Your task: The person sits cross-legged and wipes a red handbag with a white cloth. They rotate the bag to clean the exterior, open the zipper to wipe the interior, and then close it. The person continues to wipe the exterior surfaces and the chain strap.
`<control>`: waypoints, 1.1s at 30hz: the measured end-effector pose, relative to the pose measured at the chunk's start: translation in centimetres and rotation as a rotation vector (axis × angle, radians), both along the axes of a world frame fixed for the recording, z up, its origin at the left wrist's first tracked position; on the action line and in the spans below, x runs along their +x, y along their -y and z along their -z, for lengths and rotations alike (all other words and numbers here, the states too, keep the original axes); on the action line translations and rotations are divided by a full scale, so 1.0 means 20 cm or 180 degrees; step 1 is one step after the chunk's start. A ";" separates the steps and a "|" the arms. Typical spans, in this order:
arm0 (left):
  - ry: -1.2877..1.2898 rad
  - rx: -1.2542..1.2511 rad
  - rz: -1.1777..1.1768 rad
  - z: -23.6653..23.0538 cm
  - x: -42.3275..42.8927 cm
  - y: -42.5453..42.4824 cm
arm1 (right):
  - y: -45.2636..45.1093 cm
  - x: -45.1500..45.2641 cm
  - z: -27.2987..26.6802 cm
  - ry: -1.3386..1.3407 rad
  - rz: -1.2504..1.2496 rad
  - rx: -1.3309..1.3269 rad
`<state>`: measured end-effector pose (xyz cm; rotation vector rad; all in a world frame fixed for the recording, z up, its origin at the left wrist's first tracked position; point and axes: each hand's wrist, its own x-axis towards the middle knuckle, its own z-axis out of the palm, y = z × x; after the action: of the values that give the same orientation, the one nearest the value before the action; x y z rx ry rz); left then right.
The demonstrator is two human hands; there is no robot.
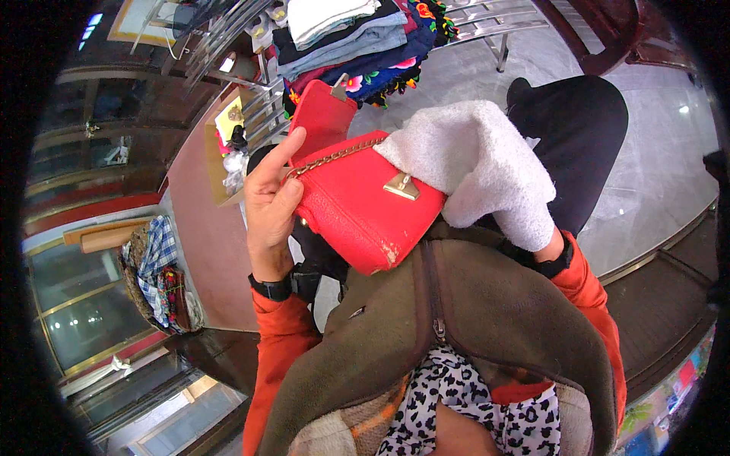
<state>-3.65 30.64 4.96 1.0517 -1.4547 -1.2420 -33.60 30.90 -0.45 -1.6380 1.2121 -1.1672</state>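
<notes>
A red handbag with a brass-coloured chain strap and a metal clasp is held in front of my body. Its flap stands open to the upper left. My left hand grips the bag's left end, thumb near the chain and index finger raised beside the flap. A white terry cloth covers my right hand, whose fingers are hidden; the cloth touches the bag's right side. Pale scuffs show at the bag's lower corner.
Folded clothes are stacked on a metal rack ahead. A cardboard box with small items stands to the left, and more folded fabric lies farther left. Dark wooden furniture is at the upper right.
</notes>
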 end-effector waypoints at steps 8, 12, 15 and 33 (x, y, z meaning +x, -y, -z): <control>0.0092 -0.0164 0.0174 0.02 0.00 -0.04 | 0.01 0.11 -0.21 -0.0991 -0.0788 -0.0715; 0.0158 -0.0393 0.0204 0.01 0.01 -0.09 | 0.00 0.17 -0.16 -0.1058 -0.1171 -0.0804; 0.0381 -0.0587 0.0274 -0.02 0.06 -0.13 | 0.10 0.17 -0.03 -0.1501 -0.1603 -0.0718; 0.1020 -0.0624 0.1244 -0.18 -0.21 0.07 | 0.10 0.03 -0.24 -0.1098 -0.1522 -0.1318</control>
<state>-7.95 29.16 8.55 0.8864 -2.0600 -1.1992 -33.00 28.81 4.26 -2.3563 0.7248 -0.8855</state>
